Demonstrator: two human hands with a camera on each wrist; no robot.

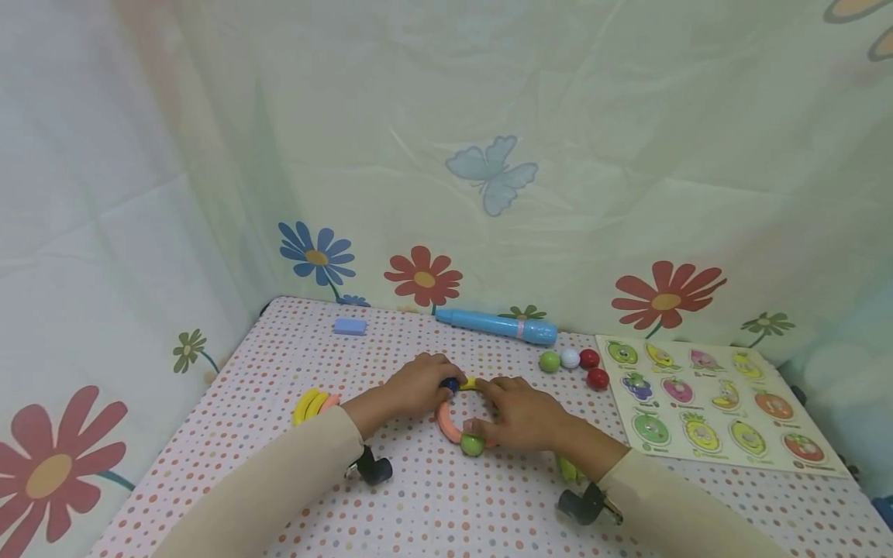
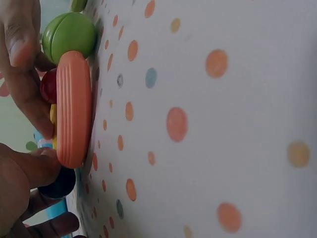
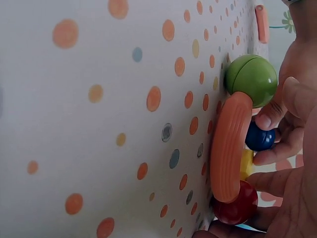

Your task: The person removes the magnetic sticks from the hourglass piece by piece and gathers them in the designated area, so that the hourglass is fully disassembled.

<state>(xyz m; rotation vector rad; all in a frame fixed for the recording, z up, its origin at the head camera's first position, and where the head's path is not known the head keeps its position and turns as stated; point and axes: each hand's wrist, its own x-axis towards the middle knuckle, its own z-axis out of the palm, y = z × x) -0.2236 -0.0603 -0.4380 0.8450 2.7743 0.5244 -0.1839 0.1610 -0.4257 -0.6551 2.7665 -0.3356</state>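
A ring of toy balls and curved pieces lies on the dotted tabletop. My left hand [image 1: 422, 384] pinches a dark blue ball [image 3: 260, 137] at its far left. From that ball a yellow piece [image 1: 470, 384] runs along the far side. My right hand [image 1: 526, 418] curls round a red ball [image 3: 237, 203], one fingertip touching the yellow piece; in the head view this hand hides the red ball. A green ball [image 1: 472, 444] sits at the near side, under the right thumb. Coral curved pieces [image 1: 447, 423] meet it from both sides, the right one [image 3: 232, 148] reaching the red ball.
Left of the ring lie yellow curved pieces [image 1: 307, 404] and a coral piece [image 1: 331, 402]. Behind stand a blue block [image 1: 349, 327] and a blue tube [image 1: 495, 325]. Loose green, white [image 1: 570, 358] and red balls rest beside a fruit puzzle board [image 1: 725, 407]. Green pieces [image 1: 569, 470] lie under the right wrist.
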